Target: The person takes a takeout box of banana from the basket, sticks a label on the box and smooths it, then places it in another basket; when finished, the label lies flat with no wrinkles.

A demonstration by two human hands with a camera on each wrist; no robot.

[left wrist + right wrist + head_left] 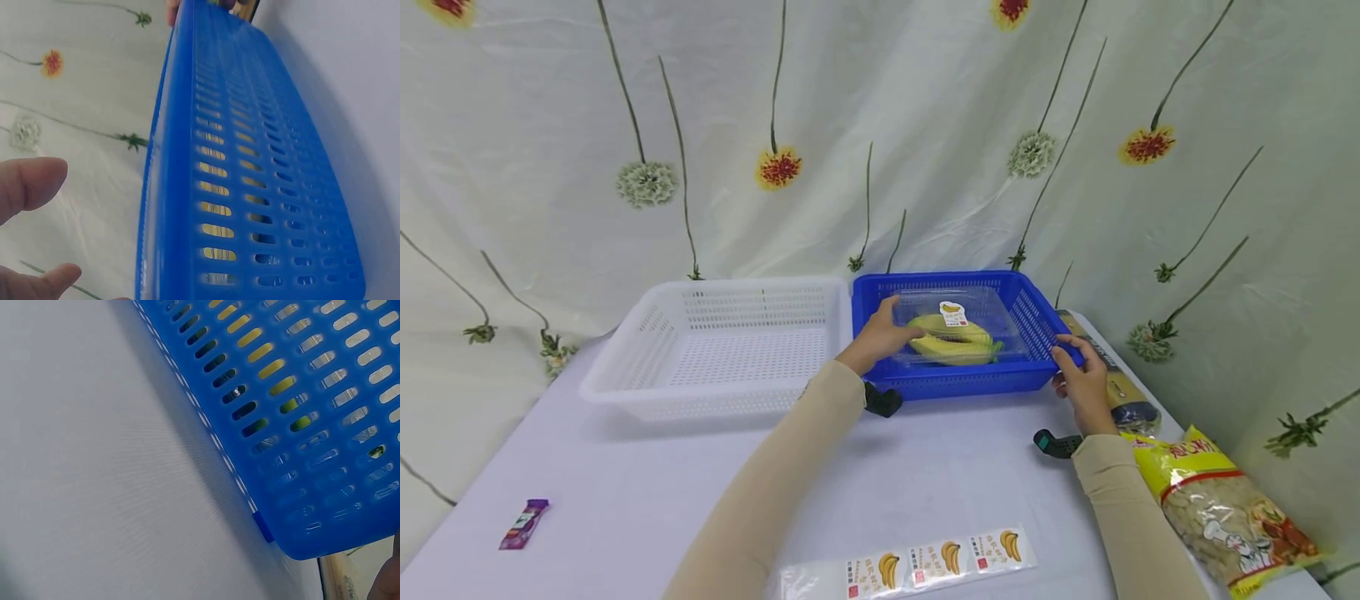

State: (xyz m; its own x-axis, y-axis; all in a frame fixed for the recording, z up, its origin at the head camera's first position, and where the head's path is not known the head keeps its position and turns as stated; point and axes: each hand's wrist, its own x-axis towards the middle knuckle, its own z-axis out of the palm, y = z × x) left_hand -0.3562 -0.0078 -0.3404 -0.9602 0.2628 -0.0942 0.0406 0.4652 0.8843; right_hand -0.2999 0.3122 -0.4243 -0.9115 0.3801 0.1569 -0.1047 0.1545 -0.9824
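In the head view, a blue basket [917,385] holds a clear plastic box [992,302] with bananas [958,348] inside and a banana label [953,313] on its lid. My left hand [878,335] is over the basket's left side, by the box, thumb and fingers spread apart. The left wrist view shows the thumb [34,184] apart from the fingers, above the basket rim; whether they touch the box cannot be seen. At the basket's front right corner, my right hand [1084,379] grips the rim, with fingers over it and thumb at the corner.
A white basket [715,398] stands left of the blue one. Banana label strips [917,567] lie at the front, a small purple packet [524,525] at far left. On the right are a yellow snack bag [1225,508] and a brown package [1123,392].
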